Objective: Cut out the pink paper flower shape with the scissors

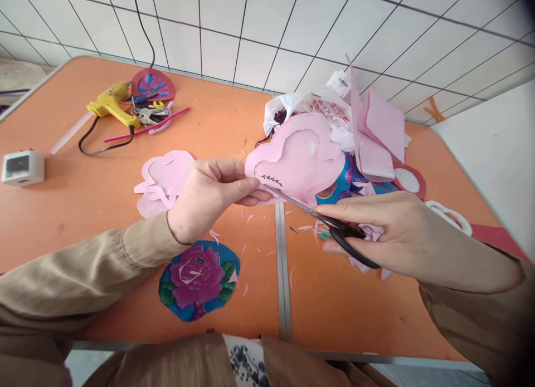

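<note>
My left hand (211, 192) pinches the left edge of a pink cloud-shaped foam cutout (298, 156), holding it above the orange table (83, 197). My right hand (388, 228) grips black-handled scissors (330, 223); their blades reach left to the cutout's lower edge, close to a small leaf mark drawn on it. Small pink offcuts lie scattered on the table beneath both hands.
A rose-printed blue piece (198, 280) lies near the front edge. More pink cutouts (165, 181) rest behind my left hand. A yellow glue gun (111, 104), keys and a pink stick sit at the back left, a white box (23, 167) far left. Pink sheets and a plastic bag (334, 117) pile at the back right.
</note>
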Demonstrator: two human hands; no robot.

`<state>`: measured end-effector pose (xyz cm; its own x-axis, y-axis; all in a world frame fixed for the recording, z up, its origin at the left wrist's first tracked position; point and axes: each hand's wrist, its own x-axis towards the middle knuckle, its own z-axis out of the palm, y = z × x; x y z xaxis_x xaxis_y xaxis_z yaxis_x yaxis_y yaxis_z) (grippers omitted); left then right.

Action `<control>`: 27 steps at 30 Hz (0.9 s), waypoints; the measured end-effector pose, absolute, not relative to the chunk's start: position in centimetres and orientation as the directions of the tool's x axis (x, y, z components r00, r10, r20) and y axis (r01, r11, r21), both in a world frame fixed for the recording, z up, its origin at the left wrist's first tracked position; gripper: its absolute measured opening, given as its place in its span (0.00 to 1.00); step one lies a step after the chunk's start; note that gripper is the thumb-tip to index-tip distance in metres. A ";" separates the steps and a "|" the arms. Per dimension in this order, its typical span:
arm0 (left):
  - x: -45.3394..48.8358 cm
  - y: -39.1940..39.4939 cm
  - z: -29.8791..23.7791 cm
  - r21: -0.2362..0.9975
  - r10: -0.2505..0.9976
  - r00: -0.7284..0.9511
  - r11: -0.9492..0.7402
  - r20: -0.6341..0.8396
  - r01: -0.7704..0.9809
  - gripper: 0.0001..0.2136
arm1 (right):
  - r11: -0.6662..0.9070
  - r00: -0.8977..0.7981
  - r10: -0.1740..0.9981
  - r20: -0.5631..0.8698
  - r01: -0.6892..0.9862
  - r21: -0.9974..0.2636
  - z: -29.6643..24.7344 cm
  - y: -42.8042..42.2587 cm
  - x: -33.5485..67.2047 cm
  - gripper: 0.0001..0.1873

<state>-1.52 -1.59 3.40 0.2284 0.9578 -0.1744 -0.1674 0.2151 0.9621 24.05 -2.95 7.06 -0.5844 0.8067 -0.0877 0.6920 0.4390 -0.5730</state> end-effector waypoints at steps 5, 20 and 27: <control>-1.6 -1.5 3.5 0.957 0.954 0.232 0.231 -0.187 -0.178 0.06 | 0.464 -0.598 0.799 -0.063 0.679 -0.569 7.2 -3.1 24.0 0.10; -1.5 -1.6 3.2 0.928 0.949 0.233 0.270 -0.212 -0.257 0.08 | 0.512 -0.606 0.795 -0.025 0.694 -0.507 7.2 -2.9 24.0 0.09; -1.4 -1.6 3.3 0.912 0.946 0.221 0.297 -0.239 -0.282 0.07 | 0.424 -0.532 0.844 -0.067 0.740 -0.522 7.7 -3.3 23.8 0.11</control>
<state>-1.41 -1.59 3.28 0.2211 0.9455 -0.2390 -0.2819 0.2966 0.9124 23.79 -3.27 7.67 -0.5318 0.8442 -0.0671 0.7396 0.4243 -0.5224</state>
